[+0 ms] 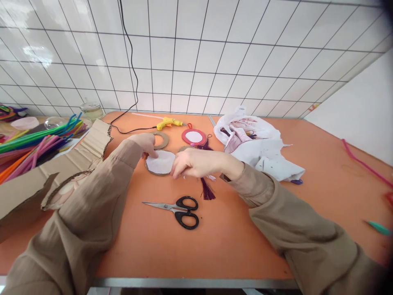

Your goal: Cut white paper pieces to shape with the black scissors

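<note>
A round cardboard disc with a white face (160, 163) lies on the orange table between my hands. At its upper left edge, my left hand (143, 143) holds the rim with the thumb on the white face. My right hand (196, 162) has its fingers closed at the right edge of the same disc; the fingertips are partly hidden. Nearer to me lie scissors with black handles (181, 209), blades pointing left. A dark purple tassel (208, 190) shows below my right wrist. Just behind my left hand is a cardboard ring (162, 140).
At the back are a yellow glue gun (168, 123) with a black cord and a red-rimmed white disc (194, 136). A white plastic bag (270, 151) stands right. Cut cardboard (73, 155) and colourful pipe cleaners (39, 141) fill the left. A tiled wall (190, 53) bounds the table.
</note>
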Motion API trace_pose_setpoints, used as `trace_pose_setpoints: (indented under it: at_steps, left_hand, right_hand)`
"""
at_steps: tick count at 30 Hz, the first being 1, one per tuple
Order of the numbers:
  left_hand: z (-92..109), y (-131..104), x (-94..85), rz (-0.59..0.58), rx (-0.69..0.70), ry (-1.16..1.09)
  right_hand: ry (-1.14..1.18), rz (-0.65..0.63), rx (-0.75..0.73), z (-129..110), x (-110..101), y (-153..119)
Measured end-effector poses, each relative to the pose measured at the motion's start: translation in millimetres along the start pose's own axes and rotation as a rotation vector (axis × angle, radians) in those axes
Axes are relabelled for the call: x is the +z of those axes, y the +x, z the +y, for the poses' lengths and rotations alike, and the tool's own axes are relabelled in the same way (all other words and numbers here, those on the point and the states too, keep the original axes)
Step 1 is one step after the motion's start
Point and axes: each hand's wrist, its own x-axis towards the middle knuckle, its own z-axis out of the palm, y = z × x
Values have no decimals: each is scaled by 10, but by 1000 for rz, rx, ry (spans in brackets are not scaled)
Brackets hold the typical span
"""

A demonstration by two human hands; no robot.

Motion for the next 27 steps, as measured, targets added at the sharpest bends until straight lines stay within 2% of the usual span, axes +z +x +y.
trace_pose_setpoints:
  at_steps: [4, 6, 7, 9, 12, 15, 20, 24, 27]
  left_hand:
    - [99, -59, 63, -58, -165, 371]
    - [187, -114, 126, -62, -209, 517]
    - [237, -144, 161, -71, -232, 582]
    - [342, -202, 229, -77, -254, 685]
    - [486, -270, 301, -91, -268, 789]
    - [572, -298, 320, -112, -243, 831]
    - [563, -274, 251, -204, -187, 784]
    - [578, -307, 218, -295, -30, 515]
    - [637, -378, 250, -284, 45, 348]
  right_hand:
    - [-151, -160, 201, -63, -69, -69]
    - [-120, -230, 318, -80, -133, -121]
    - [-96, -215, 361, -86, -158, -139]
    - [-90, -68, 433, -87, -174, -141]
    - [-115, 249, 470, -57, -105, -61]
    - [-42, 418, 466, -2, 12, 44]
    - [80, 473, 440, 67, 124, 102]
    - [180, 565, 408, 116, 128, 102]
    - [374, 586, 397, 169, 115, 117]
